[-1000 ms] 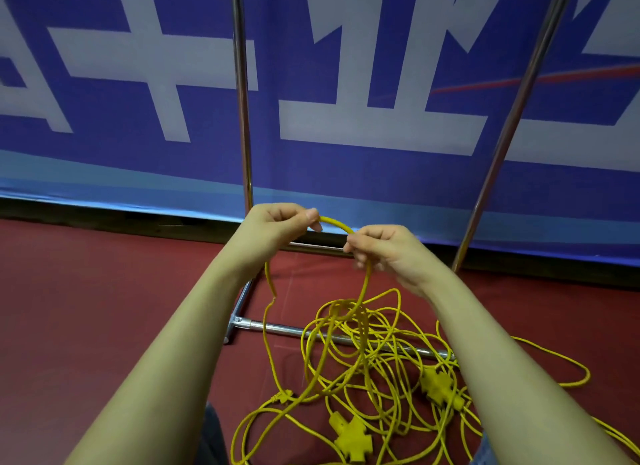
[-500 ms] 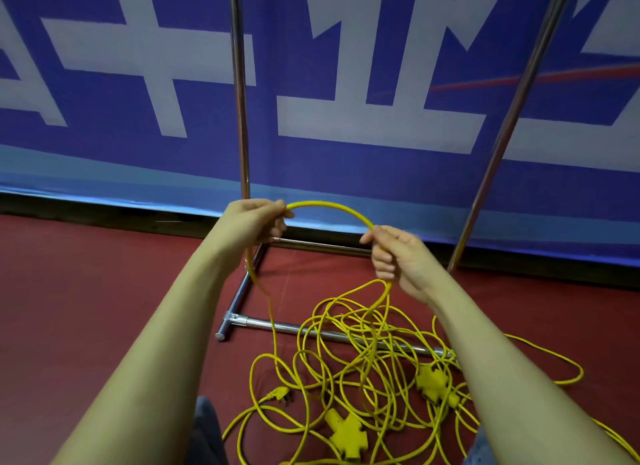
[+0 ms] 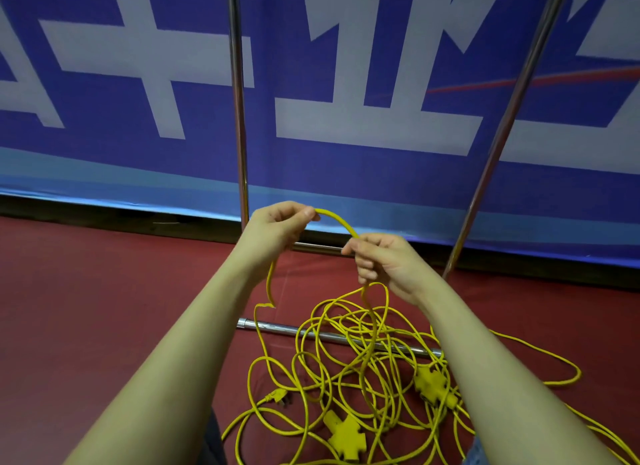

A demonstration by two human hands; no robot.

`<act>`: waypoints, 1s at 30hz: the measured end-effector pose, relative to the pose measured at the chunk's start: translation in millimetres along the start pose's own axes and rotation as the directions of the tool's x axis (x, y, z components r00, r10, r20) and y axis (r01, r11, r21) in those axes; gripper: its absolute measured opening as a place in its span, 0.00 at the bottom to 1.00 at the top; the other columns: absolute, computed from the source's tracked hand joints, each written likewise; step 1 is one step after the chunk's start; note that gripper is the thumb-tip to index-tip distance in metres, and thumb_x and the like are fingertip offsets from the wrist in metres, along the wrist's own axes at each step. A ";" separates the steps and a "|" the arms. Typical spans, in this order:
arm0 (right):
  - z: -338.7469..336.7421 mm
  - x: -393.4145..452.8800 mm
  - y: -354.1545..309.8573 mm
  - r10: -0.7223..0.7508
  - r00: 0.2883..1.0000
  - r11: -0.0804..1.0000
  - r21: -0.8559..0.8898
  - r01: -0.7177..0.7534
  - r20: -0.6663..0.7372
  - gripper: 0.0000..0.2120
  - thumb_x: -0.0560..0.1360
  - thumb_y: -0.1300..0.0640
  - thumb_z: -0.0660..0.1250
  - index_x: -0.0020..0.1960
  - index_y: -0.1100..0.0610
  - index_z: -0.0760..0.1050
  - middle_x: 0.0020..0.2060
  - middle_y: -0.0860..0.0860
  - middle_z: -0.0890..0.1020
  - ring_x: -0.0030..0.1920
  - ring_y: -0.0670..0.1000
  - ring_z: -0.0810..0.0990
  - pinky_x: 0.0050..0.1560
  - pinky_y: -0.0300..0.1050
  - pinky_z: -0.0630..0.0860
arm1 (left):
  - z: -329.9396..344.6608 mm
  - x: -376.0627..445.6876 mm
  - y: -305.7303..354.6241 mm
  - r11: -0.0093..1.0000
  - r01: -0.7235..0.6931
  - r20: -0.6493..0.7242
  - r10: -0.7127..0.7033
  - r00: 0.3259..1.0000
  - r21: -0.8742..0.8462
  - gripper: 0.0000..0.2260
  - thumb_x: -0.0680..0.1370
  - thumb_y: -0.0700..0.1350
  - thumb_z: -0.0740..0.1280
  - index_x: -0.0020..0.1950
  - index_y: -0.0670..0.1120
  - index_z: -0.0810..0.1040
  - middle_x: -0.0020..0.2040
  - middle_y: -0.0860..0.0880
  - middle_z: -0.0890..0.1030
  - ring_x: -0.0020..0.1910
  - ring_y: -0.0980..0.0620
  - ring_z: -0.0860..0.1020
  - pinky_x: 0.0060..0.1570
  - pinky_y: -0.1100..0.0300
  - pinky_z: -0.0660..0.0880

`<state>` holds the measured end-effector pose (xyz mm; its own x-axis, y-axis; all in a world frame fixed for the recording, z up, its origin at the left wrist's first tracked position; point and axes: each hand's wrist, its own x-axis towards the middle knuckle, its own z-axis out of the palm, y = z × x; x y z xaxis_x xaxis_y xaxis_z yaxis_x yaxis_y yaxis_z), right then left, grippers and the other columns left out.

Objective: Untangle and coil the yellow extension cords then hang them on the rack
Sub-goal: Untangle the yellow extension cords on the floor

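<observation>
Both hands grasp one yellow cord (image 3: 337,218): my left hand (image 3: 277,229) pinches it high, my right hand (image 3: 384,260) grips it lower, arching a span between them so I can feed from the tangle (image 3: 349,357) lying across the rack (image 3: 237,118) base.

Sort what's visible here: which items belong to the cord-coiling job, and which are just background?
Part of the job:
- yellow cord, arched between left hand and right hand, both gripping it
- tangled cord pile on the floor
- cross-shaped sockets
- plug
- rack: uprights and base bar

Background:
- blue banner
- red floor
</observation>
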<state>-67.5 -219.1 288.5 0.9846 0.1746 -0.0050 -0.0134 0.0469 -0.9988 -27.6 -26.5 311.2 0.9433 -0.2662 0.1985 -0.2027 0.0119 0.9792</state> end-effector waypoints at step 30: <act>-32.0 7.3 17.8 -0.007 0.915 0.997 -0.078 -0.026 -0.403 0.12 0.78 0.56 0.63 0.39 0.59 0.77 0.20 0.45 0.59 0.20 0.41 0.54 0.21 0.33 0.52 | -50.5 8.9 -12.2 0.940 0.108 -0.102 -0.079 0.992 0.323 0.09 0.80 0.46 0.64 0.55 0.45 0.80 0.51 0.49 0.82 0.51 0.54 0.79 0.51 0.64 0.72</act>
<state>-55.0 -248.5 269.1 0.9713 -0.2373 -0.0166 -0.0255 -0.0345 -0.9991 -3.4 19.7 303.2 0.9782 -0.1666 0.1236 -0.1733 -0.3287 0.9284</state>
